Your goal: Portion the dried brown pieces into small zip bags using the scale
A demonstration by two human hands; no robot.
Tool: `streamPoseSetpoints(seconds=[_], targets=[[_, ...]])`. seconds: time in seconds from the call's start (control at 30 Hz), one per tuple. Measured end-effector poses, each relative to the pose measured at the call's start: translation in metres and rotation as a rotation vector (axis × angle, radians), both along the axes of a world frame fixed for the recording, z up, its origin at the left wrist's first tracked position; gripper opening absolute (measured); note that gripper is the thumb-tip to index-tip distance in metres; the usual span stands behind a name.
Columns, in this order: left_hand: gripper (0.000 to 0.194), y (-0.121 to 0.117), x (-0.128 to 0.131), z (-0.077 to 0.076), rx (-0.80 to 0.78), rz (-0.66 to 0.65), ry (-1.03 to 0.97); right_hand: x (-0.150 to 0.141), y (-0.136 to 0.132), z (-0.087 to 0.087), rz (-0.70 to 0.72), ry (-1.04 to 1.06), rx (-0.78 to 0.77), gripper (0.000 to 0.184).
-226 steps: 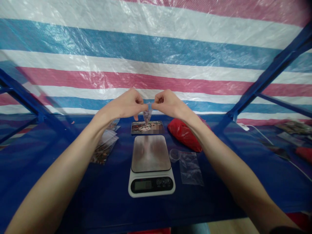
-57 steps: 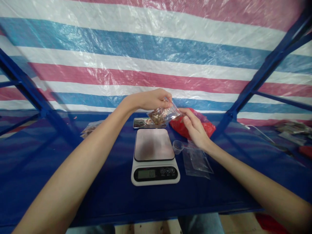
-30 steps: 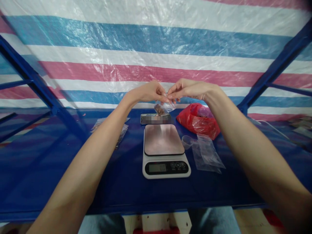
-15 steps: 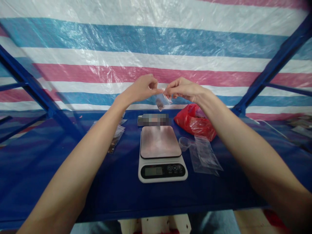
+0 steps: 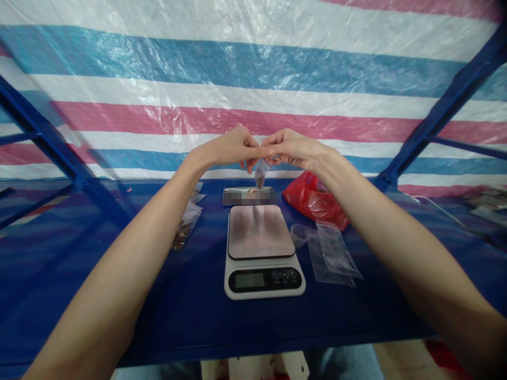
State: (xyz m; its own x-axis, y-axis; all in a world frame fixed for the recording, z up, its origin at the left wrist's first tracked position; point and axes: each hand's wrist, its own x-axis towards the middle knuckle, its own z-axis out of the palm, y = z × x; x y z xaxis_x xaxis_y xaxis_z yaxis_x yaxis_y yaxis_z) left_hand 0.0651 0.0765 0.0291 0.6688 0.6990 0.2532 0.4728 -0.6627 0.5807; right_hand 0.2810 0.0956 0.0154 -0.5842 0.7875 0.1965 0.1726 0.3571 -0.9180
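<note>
My left hand (image 5: 229, 149) and my right hand (image 5: 295, 150) meet in the air above the far end of a white kitchen scale (image 5: 261, 250). Both pinch the top edge of a small clear plastic bag (image 5: 260, 173) that hangs between them with dark brownish bits at its bottom. The scale's steel plate carries nothing. A small clear measuring cup (image 5: 299, 234) and a stack of flat clear bags (image 5: 332, 256) lie to the right of the scale. A red plastic bag (image 5: 317, 201) sits behind them, under my right wrist.
Filled clear bags (image 5: 186, 227) lie left of the scale on the blue table (image 5: 119, 285). A flat printed packet (image 5: 247, 196) lies behind the scale. A striped tarp (image 5: 253, 79) forms the back wall, with blue frame bars (image 5: 435, 121) at both sides. A white cable (image 5: 431, 206) runs at far right.
My hands have drawn closer together on the small bag's top edge, and the bag now hangs narrower and straighter. About two seconds ago my right hand was lower, below the bag.
</note>
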Motion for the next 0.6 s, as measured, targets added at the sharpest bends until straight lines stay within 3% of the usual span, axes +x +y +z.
streamPoseSetpoints(seconds=[0.27,0.6], targets=[[0.028,-0.002,-0.002,0.0,-0.044,-0.032,0.03,0.0,0.007,-0.009,0.053,-0.007,-0.013,0.011],[0.02,0.0,-0.003,-0.001,-0.063,-0.052,0.009,-0.001,0.008,-0.013,0.066,0.022,0.073,0.025]])
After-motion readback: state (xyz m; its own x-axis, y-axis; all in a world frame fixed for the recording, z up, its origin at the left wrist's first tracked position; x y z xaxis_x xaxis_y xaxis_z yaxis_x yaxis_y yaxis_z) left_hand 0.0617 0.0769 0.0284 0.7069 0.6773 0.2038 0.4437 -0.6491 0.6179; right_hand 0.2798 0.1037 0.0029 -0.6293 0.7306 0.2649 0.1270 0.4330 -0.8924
